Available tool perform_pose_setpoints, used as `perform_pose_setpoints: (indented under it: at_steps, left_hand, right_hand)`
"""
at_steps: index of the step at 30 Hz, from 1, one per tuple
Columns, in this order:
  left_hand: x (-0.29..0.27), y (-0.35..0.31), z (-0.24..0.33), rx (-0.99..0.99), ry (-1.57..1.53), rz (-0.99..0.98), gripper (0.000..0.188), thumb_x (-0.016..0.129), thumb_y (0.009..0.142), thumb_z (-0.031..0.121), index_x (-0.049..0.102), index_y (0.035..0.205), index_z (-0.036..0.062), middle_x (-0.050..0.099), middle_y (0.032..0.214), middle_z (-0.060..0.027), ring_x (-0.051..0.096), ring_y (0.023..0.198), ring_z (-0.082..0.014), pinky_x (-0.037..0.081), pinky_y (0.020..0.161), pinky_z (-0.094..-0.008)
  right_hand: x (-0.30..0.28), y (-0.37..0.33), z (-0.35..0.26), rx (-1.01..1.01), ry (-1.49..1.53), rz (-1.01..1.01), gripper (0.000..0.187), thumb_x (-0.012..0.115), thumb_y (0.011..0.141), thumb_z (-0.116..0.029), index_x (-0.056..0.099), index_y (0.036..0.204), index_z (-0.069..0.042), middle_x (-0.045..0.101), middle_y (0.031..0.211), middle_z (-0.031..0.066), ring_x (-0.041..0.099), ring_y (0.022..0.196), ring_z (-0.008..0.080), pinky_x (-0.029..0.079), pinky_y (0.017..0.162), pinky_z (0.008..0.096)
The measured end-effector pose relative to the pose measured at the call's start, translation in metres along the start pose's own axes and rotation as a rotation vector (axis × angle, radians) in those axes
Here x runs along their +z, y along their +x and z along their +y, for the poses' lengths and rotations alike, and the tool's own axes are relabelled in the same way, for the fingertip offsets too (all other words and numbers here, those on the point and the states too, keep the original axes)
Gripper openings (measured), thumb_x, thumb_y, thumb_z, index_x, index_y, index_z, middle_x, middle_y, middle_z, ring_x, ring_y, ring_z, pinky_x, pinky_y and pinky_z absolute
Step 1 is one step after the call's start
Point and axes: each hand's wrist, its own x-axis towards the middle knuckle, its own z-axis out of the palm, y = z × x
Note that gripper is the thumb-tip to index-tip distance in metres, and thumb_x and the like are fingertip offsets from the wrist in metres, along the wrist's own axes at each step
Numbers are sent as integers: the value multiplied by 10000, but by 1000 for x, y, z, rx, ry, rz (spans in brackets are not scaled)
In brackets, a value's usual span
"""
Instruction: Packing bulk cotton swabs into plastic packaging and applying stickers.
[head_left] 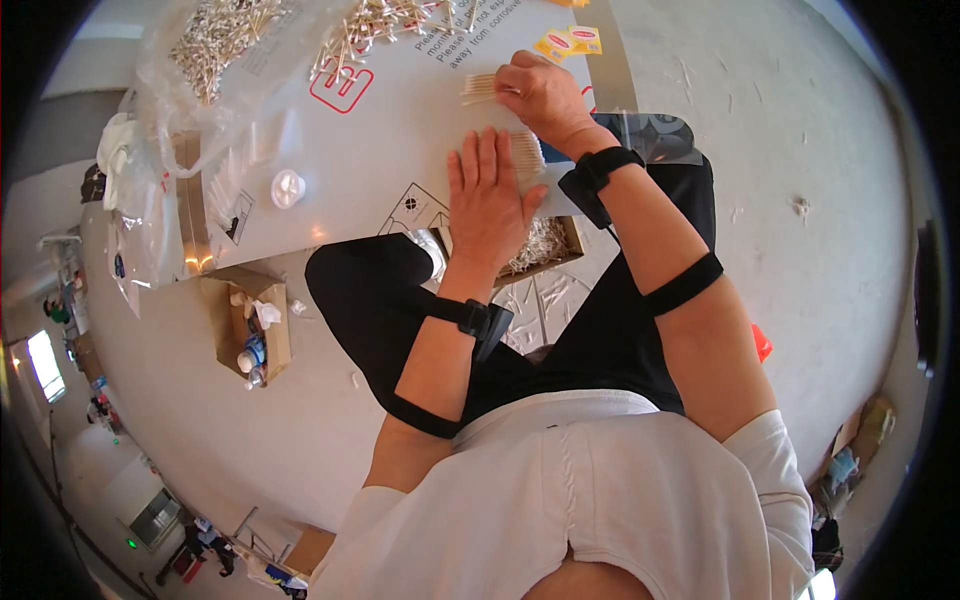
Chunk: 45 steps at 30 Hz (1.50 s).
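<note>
1. Two hands work at one grey table [380,150]; clock directions run from the left hand [487,205].
2. Swabs lie in two neat rows: the upper row [478,88] at 12 o'clock, the lower row [527,155] at 1. One loose pile [385,25] sits at 11, and one clear bag [155,60] full of swabs at 10.
3. There is one white cup [288,188] at 9; two yellow labels [570,42] show whole at 1, with a third yellow piece cut off by the top edge.
4. Two boxes stand below table height: a swab box [575,236] at 4, partly hidden by the table, and a carton [250,325] of bottles and crumpled white scraps at 8.
5. The left hand lies flat, four fingers long and slightly parted, thumb spread out below the lower row, which lies just beside its forefinger.
6. The right hand [545,100], at 1, bends its fingers over the upper row's right end, hiding it; I cannot tell whether they pinch or merely press.
7. Both rows look pale, slim and side by side, probably with white tips; single swabs are too fine to count.
</note>
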Motion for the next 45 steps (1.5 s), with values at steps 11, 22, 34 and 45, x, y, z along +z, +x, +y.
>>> perform_pose_setpoints:
  at_steps: [11, 22, 34, 45]
  left_hand:
    - [-3, 2, 0, -16, -25, 22, 770, 659, 862, 371, 323, 1460, 21, 342, 1489, -148, 256, 1411, -371, 165, 1168, -525]
    - [1, 24, -11, -235, -967, 497, 529, 434, 1040, 323, 364, 1435, -24, 399, 1447, -182, 381, 1348, -308, 295, 1128, -411]
    - [14, 38, 6, -297, -1254, 511, 437, 416, 1045, 270, 460, 1355, -35, 476, 1364, -163, 465, 1281, -276, 351, 1092, -395]
    - [35, 73, 48, -222, -1296, 516, 408, 439, 1043, 283, 528, 1292, -28, 534, 1300, -153, 510, 1218, -240, 372, 1083, -387]
  right_hand:
    - [3, -78, -46, 493, 844, 386, 371, 490, 1028, -250, 579, 1262, 24, 605, 1239, 112, 548, 1157, 157, 427, 1023, 291]
    - [13, -71, -57, 520, 982, 492, 388, 476, 1036, -272, 571, 1259, 31, 590, 1291, 113, 523, 1199, 190, 381, 1048, 306]
    - [11, -72, -55, 518, 976, 460, 450, 446, 1046, -306, 523, 1325, 39, 533, 1359, 132, 487, 1277, 190, 375, 1108, 318]
    - [-22, -76, -14, 536, 784, 528, 428, 464, 1042, -302, 554, 1310, 19, 592, 1275, 98, 538, 1186, 168, 413, 1049, 293]
